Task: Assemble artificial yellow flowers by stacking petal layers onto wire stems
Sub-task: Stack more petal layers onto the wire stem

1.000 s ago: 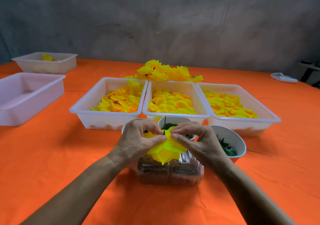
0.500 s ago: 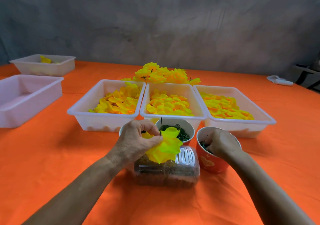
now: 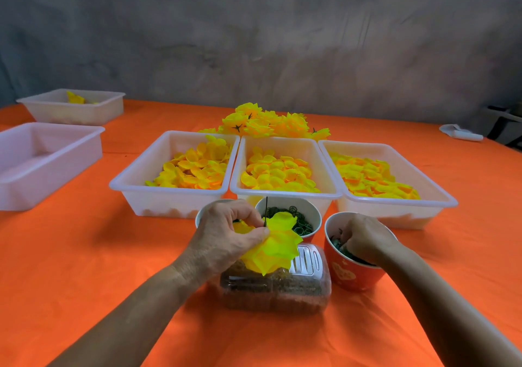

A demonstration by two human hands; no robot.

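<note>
A half-built yellow flower (image 3: 271,249) is pinched on its wire stem (image 3: 265,211) by the left hand (image 3: 228,236), held above a clear box (image 3: 275,284). The right hand (image 3: 364,239) is dipped into the red cup (image 3: 350,273); can't tell if anything's gripped

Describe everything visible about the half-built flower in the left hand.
The half-built flower is a stack of bright yellow, fabric-like petal layers threaded on a thin dark wire stem that sticks up above them. The left hand pinches it at the stem, holding it above a clear plastic box and before a cup of green rings. Nothing else touches it.
</note>
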